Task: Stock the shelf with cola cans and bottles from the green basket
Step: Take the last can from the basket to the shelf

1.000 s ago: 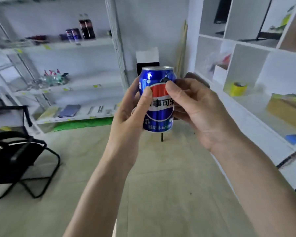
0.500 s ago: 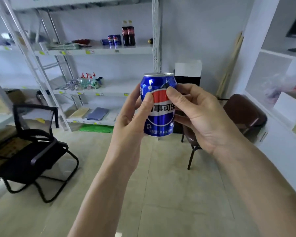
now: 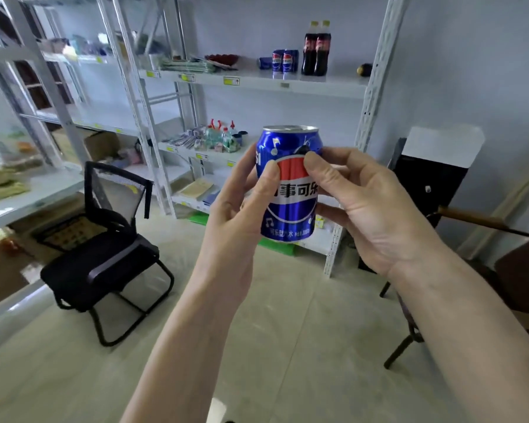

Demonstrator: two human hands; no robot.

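A blue cola can with a red, white and blue logo stands upright in front of me, gripped from both sides. My left hand wraps its left side and my right hand its right side, both thumbs on the logo. On the white metal shelf ahead, at the upper level, stand two blue cola cans and two dark cola bottles with yellow caps. The green basket is not in view.
A black mesh office chair stands on the floor at the left. A brown chair sits at the right edge, with a black-and-white box behind it. Lower shelf levels hold spray bottles and packets. More racks run along the left.
The view has swung left and come closer to the shelf, which now looks larger and more central. Both hands keep the same grip on the can.
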